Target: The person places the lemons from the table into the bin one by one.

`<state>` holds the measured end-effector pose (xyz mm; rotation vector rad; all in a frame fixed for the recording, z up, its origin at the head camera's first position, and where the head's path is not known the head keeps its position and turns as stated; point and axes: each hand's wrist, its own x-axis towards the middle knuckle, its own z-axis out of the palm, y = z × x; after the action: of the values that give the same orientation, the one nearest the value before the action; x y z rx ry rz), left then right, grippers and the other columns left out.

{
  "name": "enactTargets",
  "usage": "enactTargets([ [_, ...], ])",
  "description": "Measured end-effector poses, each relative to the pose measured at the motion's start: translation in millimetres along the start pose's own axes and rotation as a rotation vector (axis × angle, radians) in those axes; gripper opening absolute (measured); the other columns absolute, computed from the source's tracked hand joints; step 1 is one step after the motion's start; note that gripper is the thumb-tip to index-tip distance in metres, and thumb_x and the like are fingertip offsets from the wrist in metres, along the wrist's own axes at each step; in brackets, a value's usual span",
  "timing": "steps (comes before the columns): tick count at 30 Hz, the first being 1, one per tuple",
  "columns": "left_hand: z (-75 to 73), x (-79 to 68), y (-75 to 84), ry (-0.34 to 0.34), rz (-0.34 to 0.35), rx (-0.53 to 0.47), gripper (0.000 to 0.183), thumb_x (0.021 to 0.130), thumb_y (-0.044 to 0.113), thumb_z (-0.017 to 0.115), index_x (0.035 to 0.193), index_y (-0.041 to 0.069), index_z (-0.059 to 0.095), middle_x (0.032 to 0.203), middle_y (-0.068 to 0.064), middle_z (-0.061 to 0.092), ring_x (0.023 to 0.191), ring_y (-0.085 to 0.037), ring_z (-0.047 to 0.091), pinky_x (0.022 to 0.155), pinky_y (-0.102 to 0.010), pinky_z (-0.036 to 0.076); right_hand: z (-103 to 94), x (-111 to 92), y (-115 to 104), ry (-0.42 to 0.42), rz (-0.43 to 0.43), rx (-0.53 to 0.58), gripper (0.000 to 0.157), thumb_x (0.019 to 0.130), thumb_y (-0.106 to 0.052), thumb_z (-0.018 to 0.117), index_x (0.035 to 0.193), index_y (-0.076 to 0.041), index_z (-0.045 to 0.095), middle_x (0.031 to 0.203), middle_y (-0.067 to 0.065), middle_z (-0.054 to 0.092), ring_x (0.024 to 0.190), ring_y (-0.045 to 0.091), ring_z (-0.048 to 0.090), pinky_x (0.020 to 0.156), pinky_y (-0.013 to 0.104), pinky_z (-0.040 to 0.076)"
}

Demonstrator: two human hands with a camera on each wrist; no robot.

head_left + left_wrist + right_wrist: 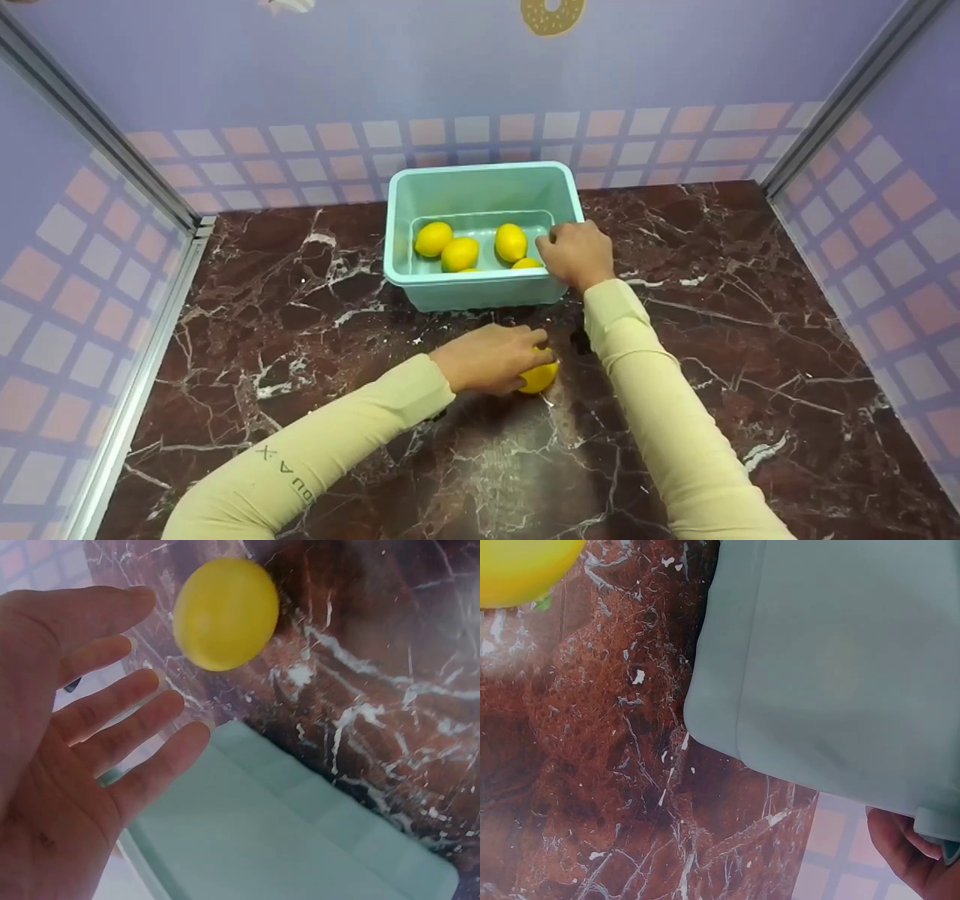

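Observation:
A light green plastic bin (pixel 480 292) stands on the dark red marbled tabletop, with several yellow lemons (pixel 459 255) inside. My right hand (pixel 577 251) grips its rim at the right front corner; curled fingers (pixel 900 844) show at the rim in the right wrist view. In front of the bin, a single lemon (pixel 538 375) lies on the table. My left hand (pixel 491 358) is beside that lemon, overlapping it in the head view. The left wrist view shows the left hand's fingers (pixel 161 765) extended and spread, with the lemon (pixel 225 615) just past the fingertips.
A purple back wall (pixel 480 75) with pink and white squares rises close behind the bin. Side panels with metal framing (pixel 112 127) stand left and right. Marbled tabletop (pixel 750 360) extends around the bin and both arms.

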<state>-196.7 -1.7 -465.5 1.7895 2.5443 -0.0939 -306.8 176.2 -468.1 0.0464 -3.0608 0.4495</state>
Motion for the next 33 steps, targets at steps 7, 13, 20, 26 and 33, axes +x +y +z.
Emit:
enactTargets([
  [7, 10.9, 2.7, 2.6, 0.041, 0.001, -0.049, 0.031, 0.085, 0.021, 0.068, 0.115, 0.018, 0.064, 0.108, -0.003, 0.058, 0.09, -0.019, 0.061, 0.072, -0.034, 0.057, 0.3, 1, 1, -0.02, 0.007, -0.009, 0.043, 0.092, -0.042, 0.04, 0.077, -0.011, 0.065, 0.086, 0.013, 0.067, 0.096, 0.036, 0.06, 0.08, 0.054, 0.049],
  [13, 18.9, 7.1, 4.5, 0.043, -0.038, -0.07, 0.032, 0.084, 0.022, 0.067, 0.116, 0.018, 0.065, 0.113, -0.005, 0.058, 0.092, -0.019, 0.06, 0.07, -0.034, 0.057, 1.0, 1, 1, -0.016, 0.011, -0.003, 0.043, 0.092, -0.042, 0.04, 0.073, -0.012, 0.063, 0.084, 0.012, 0.067, 0.092, 0.035, 0.061, 0.079, 0.053, 0.049],
  [20, 28.7, 9.9, 5.5, 0.041, -0.083, -0.104, 0.043, 0.082, 0.027, 0.071, 0.123, 0.019, 0.062, 0.13, -0.008, 0.055, 0.105, -0.022, 0.06, 0.08, -0.035, 0.057, -0.7, 1, 0, -0.013, 0.012, 0.007, 0.042, 0.092, -0.042, 0.04, 0.07, -0.013, 0.06, 0.082, 0.011, 0.066, 0.092, 0.035, 0.061, 0.076, 0.051, 0.049],
  [26, 33.9, 13.9, 6.4, 0.03, -0.105, -0.144, 0.048, 0.08, 0.028, 0.073, 0.126, 0.018, 0.061, 0.131, -0.008, 0.054, 0.105, -0.022, 0.059, 0.08, -0.036, 0.057, -1.4, 2, 0, -0.02, 0.012, 0.001, 0.043, 0.092, -0.042, 0.04, 0.076, -0.011, 0.065, 0.088, 0.012, 0.068, 0.096, 0.035, 0.06, 0.08, 0.052, 0.049],
  [33, 42.2, 17.2, 7.6, 0.035, -0.117, -0.143, 0.048, 0.08, 0.03, 0.074, 0.125, 0.018, 0.061, 0.134, -0.01, 0.053, 0.11, -0.023, 0.058, 0.08, -0.037, 0.058, -0.3, 2, 1, -0.028, 0.014, -0.002, 0.043, 0.092, -0.043, 0.04, 0.076, -0.012, 0.065, 0.086, 0.011, 0.068, 0.096, 0.035, 0.06, 0.079, 0.052, 0.049],
])
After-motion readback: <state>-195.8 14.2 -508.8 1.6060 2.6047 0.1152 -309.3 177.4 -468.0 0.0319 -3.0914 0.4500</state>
